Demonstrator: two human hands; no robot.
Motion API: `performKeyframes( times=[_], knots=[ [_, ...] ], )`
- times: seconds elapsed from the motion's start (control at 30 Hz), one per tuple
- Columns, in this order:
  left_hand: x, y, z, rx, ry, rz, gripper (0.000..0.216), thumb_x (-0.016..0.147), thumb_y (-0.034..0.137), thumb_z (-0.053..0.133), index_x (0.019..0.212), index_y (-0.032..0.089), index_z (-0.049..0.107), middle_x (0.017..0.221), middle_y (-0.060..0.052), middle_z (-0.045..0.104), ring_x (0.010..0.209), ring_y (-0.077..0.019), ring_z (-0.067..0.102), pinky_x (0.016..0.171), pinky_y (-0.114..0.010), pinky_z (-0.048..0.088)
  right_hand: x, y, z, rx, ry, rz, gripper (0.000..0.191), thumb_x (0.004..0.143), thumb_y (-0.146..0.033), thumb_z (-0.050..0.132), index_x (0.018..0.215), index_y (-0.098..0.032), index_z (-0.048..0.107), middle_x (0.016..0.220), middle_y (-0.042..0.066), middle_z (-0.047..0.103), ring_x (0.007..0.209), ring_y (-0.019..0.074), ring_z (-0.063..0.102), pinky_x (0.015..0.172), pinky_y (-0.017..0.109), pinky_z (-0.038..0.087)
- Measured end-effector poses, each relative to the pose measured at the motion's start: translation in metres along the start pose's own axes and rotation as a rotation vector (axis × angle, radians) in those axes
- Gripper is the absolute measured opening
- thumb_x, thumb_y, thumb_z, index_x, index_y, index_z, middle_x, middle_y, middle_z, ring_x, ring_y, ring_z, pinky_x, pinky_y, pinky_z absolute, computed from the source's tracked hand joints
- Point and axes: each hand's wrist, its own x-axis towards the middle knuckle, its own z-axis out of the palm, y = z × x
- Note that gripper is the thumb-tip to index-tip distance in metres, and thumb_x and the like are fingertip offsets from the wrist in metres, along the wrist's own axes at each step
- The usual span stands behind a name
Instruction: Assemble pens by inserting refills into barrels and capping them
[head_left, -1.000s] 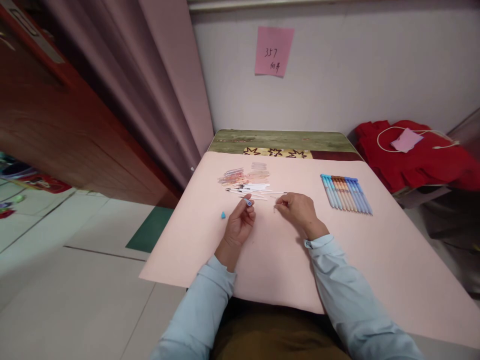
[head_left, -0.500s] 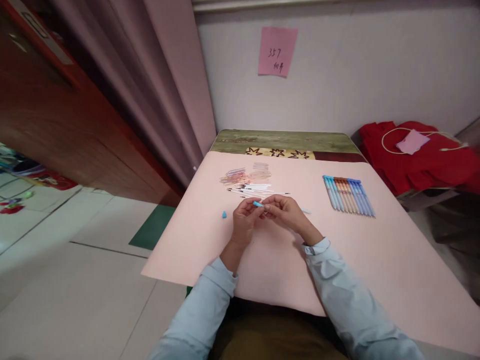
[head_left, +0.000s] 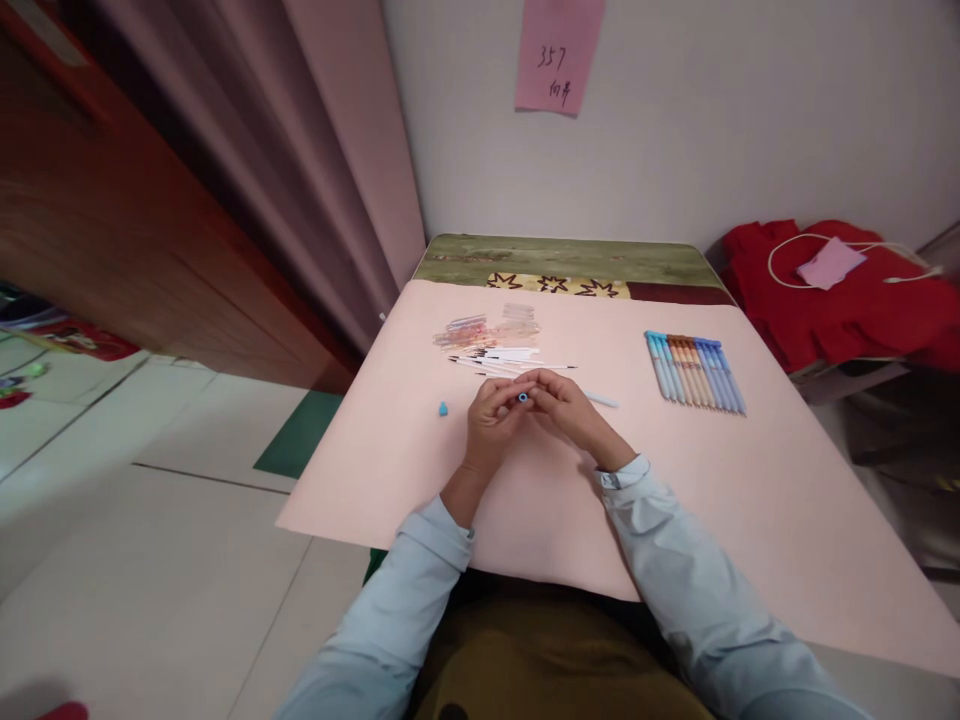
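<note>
My left hand [head_left: 490, 424] and my right hand [head_left: 568, 408] meet over the front middle of the table, fingers pinched together. Between their fingertips is a small blue pen part [head_left: 523, 398], its round hollow end turned toward me. The rest of it is hidden by my fingers. A small blue pen cap piece [head_left: 443, 409] stands on the paper left of my left hand. Just past my right hand lies a pale blue pen barrel [head_left: 602, 400], partly covered by it. White pen refills [head_left: 504, 358] with dark tips lie loosely beyond my hands.
Behind the refills is a heap of clear pen parts [head_left: 469, 332]. A neat row of assembled pens [head_left: 694, 372], blue, brown and violet-blue, lies on the right of the pink paper [head_left: 390, 450]. Red cloth [head_left: 862, 300] is beyond the table's right edge; a curtain [head_left: 337, 150] hangs left.
The blue pen part has been turned from lying sideways to showing its open end toward me. Both hands stay together on it. The camera view has tilted slightly downward.
</note>
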Motion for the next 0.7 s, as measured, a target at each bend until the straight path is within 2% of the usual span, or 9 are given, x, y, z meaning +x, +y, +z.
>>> performKeyframes(
  times=[0.13,0.23,0.37,0.53,0.7],
  knots=[
    [-0.001,0.001,0.0,0.049,-0.031,0.027,0.022,0.074,0.023,0.08,0.095,0.031,0.08,0.094,-0.004,0.062,0.082,-0.0168,0.055,0.077,-0.027,0.048,0.001,0.004,-0.002,-0.034,-0.001,0.006,0.022,0.082,-0.033,0.06,0.1,-0.021,0.065,0.091,0.002,0.07,0.087,0.018,0.064,0.081,0.032,0.052],
    [-0.002,0.002,0.001,0.032,0.001,0.024,0.021,0.073,0.023,0.081,0.093,0.03,0.081,0.095,-0.005,0.065,0.087,-0.0181,0.057,0.08,-0.027,0.048,0.001,0.008,-0.002,-0.048,-0.024,0.02,0.021,0.082,-0.032,0.061,0.097,-0.02,0.068,0.089,0.002,0.07,0.083,0.0171,0.064,0.079,0.031,0.052],
    [-0.002,0.001,0.0,0.039,0.057,0.012,0.016,0.074,0.023,0.081,0.09,0.025,0.08,0.095,-0.005,0.069,0.089,-0.0182,0.061,0.079,-0.027,0.048,0.001,0.009,-0.004,-0.016,-0.028,0.068,0.025,0.084,-0.04,0.064,0.098,-0.02,0.07,0.081,0.002,0.069,0.072,0.0155,0.062,0.071,0.03,0.051],
    [-0.001,-0.01,-0.003,0.077,0.07,0.004,0.02,0.075,0.028,0.079,0.092,0.02,0.074,0.091,-0.004,0.072,0.083,-0.017,0.065,0.077,-0.028,0.051,0.0,0.004,-0.006,0.069,0.09,0.06,0.032,0.075,-0.046,0.076,0.089,-0.018,0.069,0.07,-0.001,0.063,0.06,0.0112,0.054,0.06,0.025,0.045],
    [0.001,-0.014,-0.005,0.243,0.03,0.008,0.018,0.078,0.031,0.076,0.09,0.019,0.07,0.085,-0.003,0.072,0.078,-0.0167,0.065,0.072,-0.029,0.051,0.002,0.0,-0.002,0.073,0.214,0.009,0.035,0.07,-0.048,0.081,0.082,-0.018,0.067,0.064,-0.002,0.061,0.057,0.0115,0.053,0.057,0.026,0.044]
  ],
)
